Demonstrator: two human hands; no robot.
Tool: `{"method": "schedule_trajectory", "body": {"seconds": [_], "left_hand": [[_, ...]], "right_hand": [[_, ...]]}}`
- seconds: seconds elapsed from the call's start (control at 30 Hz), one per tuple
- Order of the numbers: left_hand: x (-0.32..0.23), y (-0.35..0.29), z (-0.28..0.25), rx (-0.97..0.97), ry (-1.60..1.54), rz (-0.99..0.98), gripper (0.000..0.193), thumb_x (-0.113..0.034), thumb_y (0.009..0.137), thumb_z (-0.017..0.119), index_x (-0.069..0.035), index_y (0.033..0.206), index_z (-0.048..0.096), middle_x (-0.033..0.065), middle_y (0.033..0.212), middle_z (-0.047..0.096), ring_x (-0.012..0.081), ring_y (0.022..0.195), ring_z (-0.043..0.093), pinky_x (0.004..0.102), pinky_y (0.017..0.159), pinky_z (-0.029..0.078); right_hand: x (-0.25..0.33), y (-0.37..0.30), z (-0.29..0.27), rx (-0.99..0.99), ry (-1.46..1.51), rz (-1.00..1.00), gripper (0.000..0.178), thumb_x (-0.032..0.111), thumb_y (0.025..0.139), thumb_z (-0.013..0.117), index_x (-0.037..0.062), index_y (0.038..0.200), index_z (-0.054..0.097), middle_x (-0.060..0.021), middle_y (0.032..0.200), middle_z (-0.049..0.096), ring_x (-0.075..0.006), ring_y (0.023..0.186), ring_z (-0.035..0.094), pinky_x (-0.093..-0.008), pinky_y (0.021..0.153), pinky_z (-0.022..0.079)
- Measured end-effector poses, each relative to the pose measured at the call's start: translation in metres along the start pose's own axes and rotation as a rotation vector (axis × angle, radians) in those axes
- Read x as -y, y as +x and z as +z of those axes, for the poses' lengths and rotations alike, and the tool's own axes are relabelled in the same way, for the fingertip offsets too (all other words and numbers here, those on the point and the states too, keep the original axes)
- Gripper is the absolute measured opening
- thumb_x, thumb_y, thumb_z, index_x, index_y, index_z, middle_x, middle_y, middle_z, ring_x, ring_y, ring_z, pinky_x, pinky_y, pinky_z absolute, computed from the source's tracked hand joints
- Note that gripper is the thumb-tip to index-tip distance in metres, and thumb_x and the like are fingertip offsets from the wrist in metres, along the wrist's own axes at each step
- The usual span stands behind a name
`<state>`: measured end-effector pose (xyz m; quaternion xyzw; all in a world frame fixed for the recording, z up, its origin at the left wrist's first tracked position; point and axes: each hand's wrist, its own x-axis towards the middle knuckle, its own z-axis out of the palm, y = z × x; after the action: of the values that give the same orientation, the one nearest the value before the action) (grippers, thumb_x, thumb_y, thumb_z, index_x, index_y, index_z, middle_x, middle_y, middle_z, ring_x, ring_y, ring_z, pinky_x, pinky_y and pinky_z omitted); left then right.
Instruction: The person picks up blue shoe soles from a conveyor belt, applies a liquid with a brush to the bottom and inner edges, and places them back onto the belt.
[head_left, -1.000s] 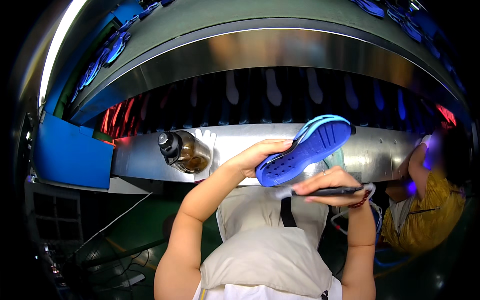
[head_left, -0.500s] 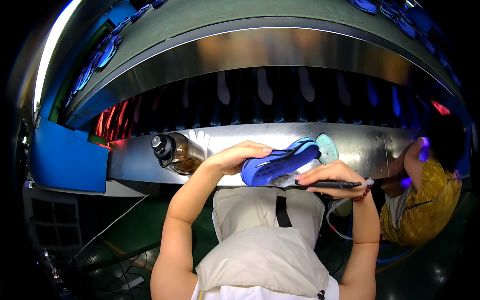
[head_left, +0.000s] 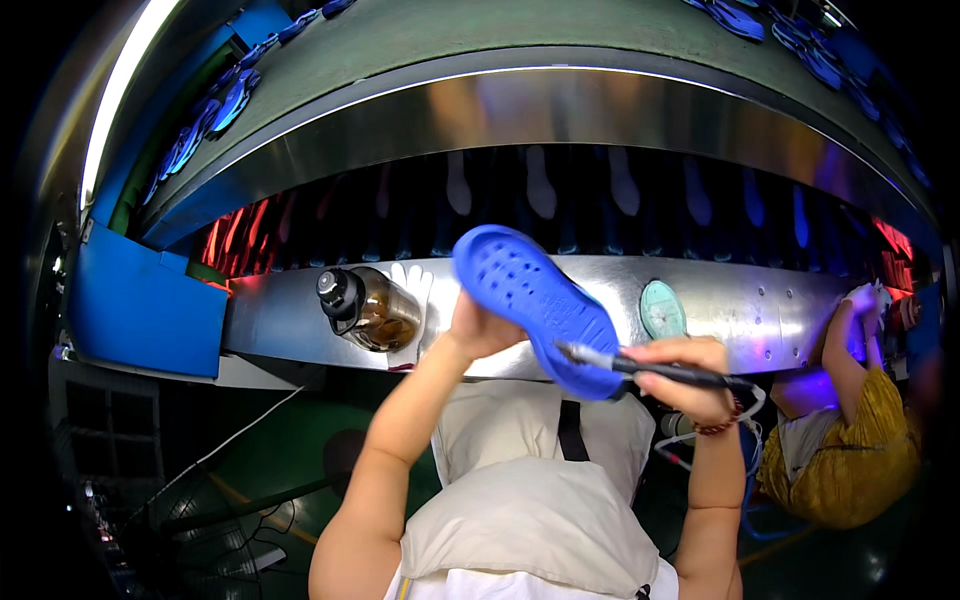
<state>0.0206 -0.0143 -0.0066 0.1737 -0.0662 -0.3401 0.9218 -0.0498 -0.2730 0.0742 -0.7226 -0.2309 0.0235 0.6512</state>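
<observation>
My left hand (head_left: 482,328) grips a blue shoe sole (head_left: 535,300) from its left edge and underneath, its fingers partly hidden behind it. The sole is tilted above the front of the metal bench, with its holed, raised-edge face showing. In my right hand (head_left: 695,378) is a brush (head_left: 590,356) with a black handle, held like a pen. The bristles lie over the lower part of the sole and appear to touch it. A thin white tube runs from the back of the handle.
The metal bench ledge (head_left: 740,310) carries a brown bottle (head_left: 385,312) with a black cap, a white glove (head_left: 418,284) and a teal oval piece (head_left: 661,309). Beyond are hanging soles (head_left: 541,185) and a green conveyor (head_left: 480,35). A co-worker in yellow (head_left: 845,455) is at right.
The blue sole has turned from a sideways tilt to show its holed face and now slants from upper left to lower right. My left hand has shifted beneath it; the brush stays against it.
</observation>
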Motion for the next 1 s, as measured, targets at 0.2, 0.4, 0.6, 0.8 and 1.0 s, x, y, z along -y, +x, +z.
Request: {"method": "schedule_trajectory", "body": {"seconds": [0.2,0.4,0.6,0.8,1.0], "left_hand": [[0.056,0.026,0.000,-0.209,0.058,-0.116,0.093,-0.078,0.071,0.012,-0.010,0.131,0.031,0.0201,0.118,0.047,0.0333,0.110,0.046,0.0491,0.094,0.034],[0.042,0.021,0.000,-0.355,0.098,0.075,0.088,-0.077,0.073,0.014,-0.009,0.123,0.041,0.0171,0.110,0.051,0.0309,0.105,0.049,0.0467,0.089,0.040],[0.037,0.027,0.027,-0.172,-0.008,0.136,0.085,-0.074,0.076,0.013,-0.008,0.123,0.038,0.0157,0.100,0.054,0.0300,0.097,0.052,0.0452,0.087,0.042],[0.019,0.025,0.038,-0.163,0.034,0.236,0.084,-0.074,0.075,0.016,-0.008,0.121,0.039,0.0151,0.098,0.055,0.0295,0.095,0.052,0.0438,0.083,0.045],[0.009,0.027,0.046,-0.157,0.031,0.210,0.088,-0.076,0.072,0.021,-0.002,0.115,0.044,0.0163,0.104,0.054,0.0269,0.095,0.055,0.0418,0.082,0.046]], "right_hand": [[-0.051,0.012,0.018,-0.218,0.002,0.324,0.017,0.006,0.074,0.065,-0.0018,0.090,0.064,-0.0065,0.079,0.064,-0.0064,0.064,0.057,-0.0179,0.055,0.045],[-0.012,-0.001,0.038,0.247,-0.495,-0.213,0.014,0.003,0.065,0.066,0.0007,0.079,0.064,-0.0136,0.074,0.064,-0.0214,0.063,0.064,-0.0266,0.061,0.051],[-0.016,0.011,0.030,-0.049,-0.041,0.196,0.020,0.003,0.073,0.065,-0.0013,0.092,0.062,-0.0122,0.083,0.065,-0.0163,0.076,0.063,-0.0244,0.068,0.049],[-0.019,0.002,0.019,0.138,0.149,0.096,0.020,0.000,0.073,0.063,0.0011,0.092,0.064,-0.0109,0.092,0.065,-0.0176,0.080,0.063,-0.0276,0.075,0.049],[-0.016,0.005,0.015,0.286,-0.032,-0.078,0.024,0.000,0.067,0.070,0.0006,0.090,0.065,-0.0090,0.090,0.065,-0.0183,0.089,0.058,-0.0277,0.081,0.044]]}}
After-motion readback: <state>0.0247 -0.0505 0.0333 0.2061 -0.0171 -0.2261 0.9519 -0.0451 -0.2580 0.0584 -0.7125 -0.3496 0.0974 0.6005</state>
